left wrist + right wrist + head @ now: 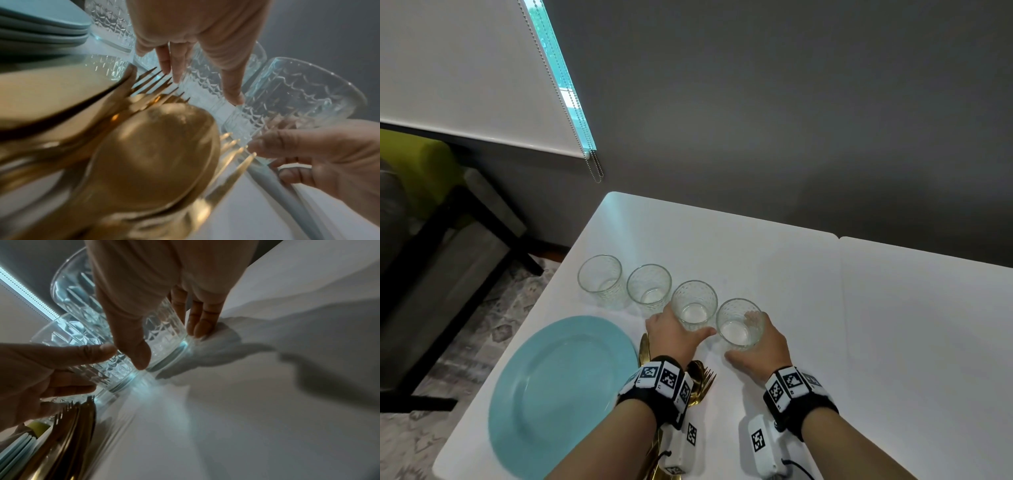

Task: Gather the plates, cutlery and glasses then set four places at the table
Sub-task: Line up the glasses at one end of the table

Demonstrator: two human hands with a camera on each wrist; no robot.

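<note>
Four clear patterned glasses stand in a row on the white table (893, 325). My left hand (688, 322) wraps round the third glass (693, 305), thumb on its near side; the left wrist view shows that glass (197, 87) between my fingers and thumb. My right hand (744, 337) holds the fourth glass (739, 322), thumb in front and fingers behind, down at the table, as the right wrist view shows (164, 331). Both glasses rest on the table. A stack of light blue plates (561, 394) lies at the left. Gold cutlery (702, 380) lies under my left wrist.
Two more glasses (599, 277) (649, 284) stand left of the held pair. The table meets a grey wall at the back; its left edge drops to a patterned rug. A dark-framed bench (465, 246) and a green seat stand at the left.
</note>
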